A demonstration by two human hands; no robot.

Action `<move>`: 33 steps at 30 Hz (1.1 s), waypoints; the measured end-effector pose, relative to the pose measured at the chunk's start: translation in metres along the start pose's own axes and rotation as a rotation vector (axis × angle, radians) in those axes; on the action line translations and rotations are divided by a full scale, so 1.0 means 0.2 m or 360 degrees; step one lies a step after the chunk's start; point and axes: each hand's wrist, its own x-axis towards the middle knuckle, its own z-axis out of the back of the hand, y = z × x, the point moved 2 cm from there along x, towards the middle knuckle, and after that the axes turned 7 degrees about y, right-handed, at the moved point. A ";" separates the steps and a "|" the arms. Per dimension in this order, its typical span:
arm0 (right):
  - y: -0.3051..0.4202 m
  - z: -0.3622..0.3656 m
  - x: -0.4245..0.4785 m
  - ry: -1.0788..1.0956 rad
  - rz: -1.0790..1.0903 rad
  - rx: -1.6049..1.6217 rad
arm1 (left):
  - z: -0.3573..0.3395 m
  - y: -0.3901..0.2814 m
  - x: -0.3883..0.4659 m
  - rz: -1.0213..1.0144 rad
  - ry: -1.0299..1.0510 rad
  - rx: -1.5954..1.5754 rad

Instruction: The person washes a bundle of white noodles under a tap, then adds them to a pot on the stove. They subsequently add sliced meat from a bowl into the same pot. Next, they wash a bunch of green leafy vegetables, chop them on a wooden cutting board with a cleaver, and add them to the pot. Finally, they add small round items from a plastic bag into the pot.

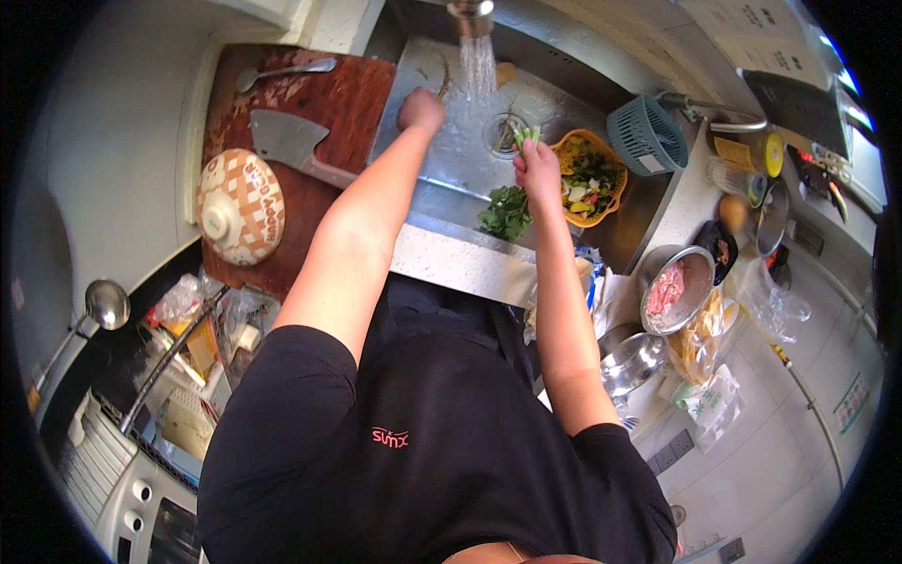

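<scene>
My right hand (540, 173) grips a bunch of leafy green herbs (506, 213) in the stainless steel sink (440, 151). The cut stems poke out above the fingers and the leaves hang towards the front rim. Curled up, my left hand (421, 111) is at the left side of the sink, its fingers turned from view; whether it holds anything is hidden. Water pours from the faucet (471, 17) between the hands. Past the stems lies the drain (503, 134), with plant scraps in it. Right of my right hand, a yellow strainer basket (620, 185) contains vegetable scraps.
On the wooden cutting board (331, 92) lie a cleaver (287, 137), a spoon (296, 69) and an upturned patterned bowl (239, 206). A teal plastic basket (647, 134) stands at the sink's right. Further right, a metal bowl (694, 299) holds raw meat (664, 290).
</scene>
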 end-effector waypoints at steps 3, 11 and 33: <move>-0.01 0.00 -0.05 -0.0007 -0.0019 0.0014 | -0.11 0.06 0.12 0.0028 -0.0064 0.0357; 0.01 -0.02 -0.12 0.0065 -0.0043 0.0179 | -0.33 0.16 0.17 -0.0150 0.0258 -0.0715; 0.47 -0.28 0.10 0.0503 0.0231 0.0369 | 0.38 -0.30 -0.73 -0.0731 0.0825 -0.1542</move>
